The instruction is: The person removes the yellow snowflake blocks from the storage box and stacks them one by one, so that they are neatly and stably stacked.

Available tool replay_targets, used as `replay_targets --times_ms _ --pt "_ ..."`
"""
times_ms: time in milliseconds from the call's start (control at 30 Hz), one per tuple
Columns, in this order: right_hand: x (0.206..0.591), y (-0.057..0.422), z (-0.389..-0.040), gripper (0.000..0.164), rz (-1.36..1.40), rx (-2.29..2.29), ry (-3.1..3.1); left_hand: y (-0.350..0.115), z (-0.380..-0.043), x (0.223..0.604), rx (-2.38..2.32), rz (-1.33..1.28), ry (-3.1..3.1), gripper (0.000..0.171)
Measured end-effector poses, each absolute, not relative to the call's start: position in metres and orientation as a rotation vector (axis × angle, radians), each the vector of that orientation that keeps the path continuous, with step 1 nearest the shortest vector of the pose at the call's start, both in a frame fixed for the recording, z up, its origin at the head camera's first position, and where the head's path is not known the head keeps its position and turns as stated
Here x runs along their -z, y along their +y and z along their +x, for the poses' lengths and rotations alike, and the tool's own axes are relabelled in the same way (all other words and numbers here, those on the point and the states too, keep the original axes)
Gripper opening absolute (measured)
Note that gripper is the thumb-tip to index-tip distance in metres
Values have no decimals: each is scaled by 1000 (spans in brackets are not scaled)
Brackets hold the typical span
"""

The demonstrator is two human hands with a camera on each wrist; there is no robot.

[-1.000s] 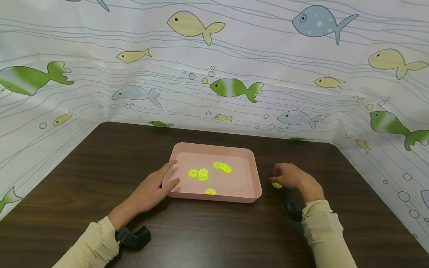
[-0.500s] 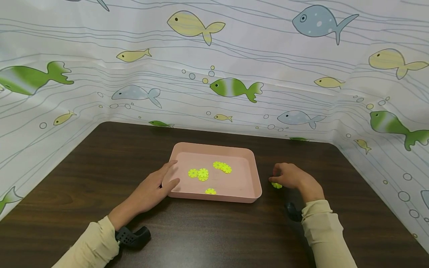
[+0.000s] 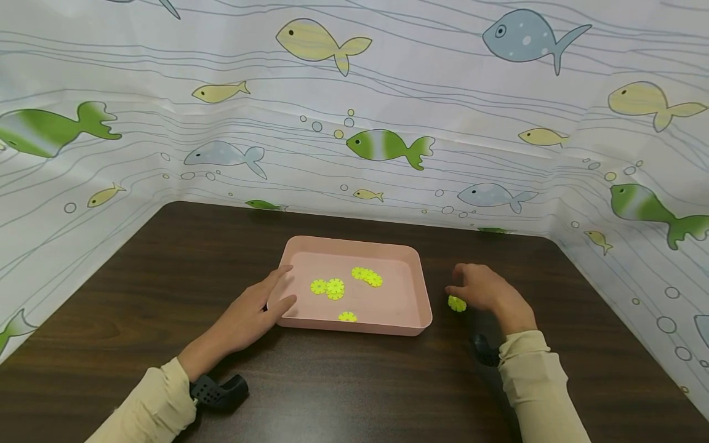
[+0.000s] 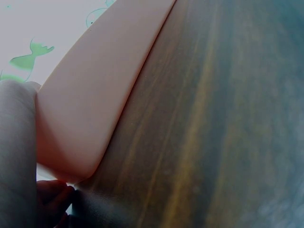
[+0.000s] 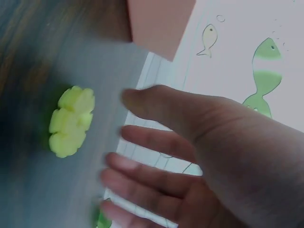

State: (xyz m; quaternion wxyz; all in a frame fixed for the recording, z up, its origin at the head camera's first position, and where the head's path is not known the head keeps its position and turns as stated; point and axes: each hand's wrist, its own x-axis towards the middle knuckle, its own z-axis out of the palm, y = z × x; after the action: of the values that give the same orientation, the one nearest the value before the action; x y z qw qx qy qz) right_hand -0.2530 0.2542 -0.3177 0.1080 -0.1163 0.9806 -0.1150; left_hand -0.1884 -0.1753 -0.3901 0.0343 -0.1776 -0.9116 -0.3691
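Pink tray smooth, matt plastic; yellow-green pieces plastic-looking; tabletop glossy wood grain; sleeves creased cloth.

Wrist views | right bare hand: fingertips blurred | off these, yellow-green notched plastic discs: count unclear | past the thumb, pink rectangular plastic tray: cropped at top | left bare hand: cropped left

Your tray is pink, the notched discs yellow-green, the desk brown wood-grain, the far-edge sheet fish-printed white.
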Motion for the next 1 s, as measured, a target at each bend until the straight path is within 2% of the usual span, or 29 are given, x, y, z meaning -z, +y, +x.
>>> replay_targets --times_ms 167,333,667,1000 --pt "314 240 -248 36 -420 477 3073 -175 -189 389 1137 -560 -2798 70" --pt "312 202 -242 30 -579 642 3140 -177 -189 390 1125 -554 -2797 70" --pt "339 126 -228 37 -993 790 2707 -177 -190 393 1134 -581 -2791 70" --pt "350 117 -229 26 -1056 871 2553 -178 -191 394 1138 -585 -2776 68"
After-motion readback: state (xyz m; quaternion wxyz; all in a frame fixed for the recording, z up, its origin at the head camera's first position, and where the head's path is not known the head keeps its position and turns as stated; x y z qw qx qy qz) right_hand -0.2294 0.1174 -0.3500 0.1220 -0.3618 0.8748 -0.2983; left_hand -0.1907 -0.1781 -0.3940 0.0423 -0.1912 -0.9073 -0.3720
